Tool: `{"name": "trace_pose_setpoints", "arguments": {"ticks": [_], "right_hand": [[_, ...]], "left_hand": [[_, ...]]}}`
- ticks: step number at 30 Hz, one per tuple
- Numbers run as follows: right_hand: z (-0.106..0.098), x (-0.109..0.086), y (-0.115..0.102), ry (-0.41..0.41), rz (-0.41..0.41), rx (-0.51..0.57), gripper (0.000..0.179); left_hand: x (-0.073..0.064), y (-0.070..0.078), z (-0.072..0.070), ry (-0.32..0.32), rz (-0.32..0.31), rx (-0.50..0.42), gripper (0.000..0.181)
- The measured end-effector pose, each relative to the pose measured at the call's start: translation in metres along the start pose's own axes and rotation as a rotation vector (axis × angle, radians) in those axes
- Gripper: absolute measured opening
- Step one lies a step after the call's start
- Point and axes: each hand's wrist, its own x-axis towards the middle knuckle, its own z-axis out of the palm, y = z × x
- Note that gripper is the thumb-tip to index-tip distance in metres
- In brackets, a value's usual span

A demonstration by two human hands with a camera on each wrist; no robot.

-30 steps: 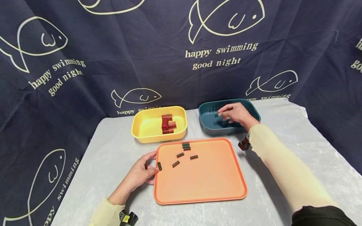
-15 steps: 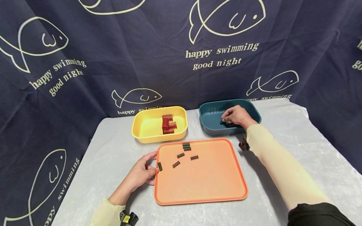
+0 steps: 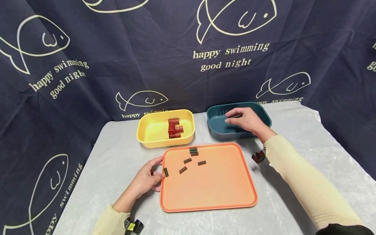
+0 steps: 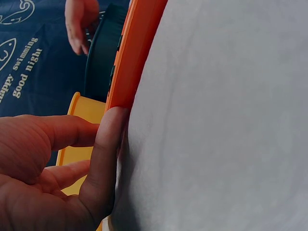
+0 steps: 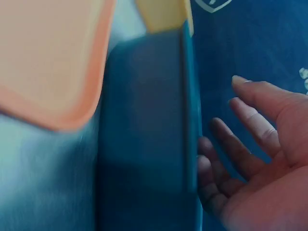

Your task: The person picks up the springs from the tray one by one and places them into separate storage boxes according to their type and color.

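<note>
Springs, small and dark green — lying on the orange tray, probably handling light, stiff and hardly fragile, but apt to be rolling under a careless fingertip. Going left to right: starting with the leftmost spring, lying along the tray's left rim, near the left thumb; passing two slanting ones, apart from each other; reaching a close row, apparently of three, by the far rim; ending at a single one lying on its own. Calling, most likely, for a pinch across the middle of the coil, thumb and forefinger on opposite sides; avoiding an end-to-end squeeze for fear of compressing and flicking away.

Now around the springs, again from the left: pinching the tray's left edge with the left hand, probably steadying it, yet crowding access to the leftmost spring. Sitting beyond the tray in the yellow bin: a cluster of larger red springs. Standing farther right, apart: the teal bin. Hovering over that one with the right hand, thumb and fingers parted, gripping nothing visible — hiding part of the floor beneath, so not telling whether anything is lying there. Meeting only the raised rim as a lip when sliding a spring off the tray.
</note>
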Motion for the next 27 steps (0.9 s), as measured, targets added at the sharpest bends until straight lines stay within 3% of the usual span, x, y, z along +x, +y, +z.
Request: {"name": "trace_pose_setpoints", "arguments": {"ticks": [6, 11, 16, 27], "right_hand": [[0.007, -0.019, -0.016, -0.087, -0.042, 0.18, 0.051], [0.026, -0.032, -0.024, -0.162, -0.072, 0.295, 0.049], [0.049, -0.043, -0.024, -0.273, -0.034, 0.428, 0.046], [0.09, -0.057, -0.013, -0.424, 0.036, 0.428, 0.048]], "left_hand": [[0.001, -0.001, 0.0, -0.003, 0.002, -0.002, 0.073], [0.0, -0.001, 0.0, -0.005, 0.005, -0.003, 0.074], [0.0, 0.0, -0.001, -0.005, 0.012, -0.002, 0.073], [0.0, 0.0, 0.0, 0.0, 0.007, 0.004, 0.074]]}}
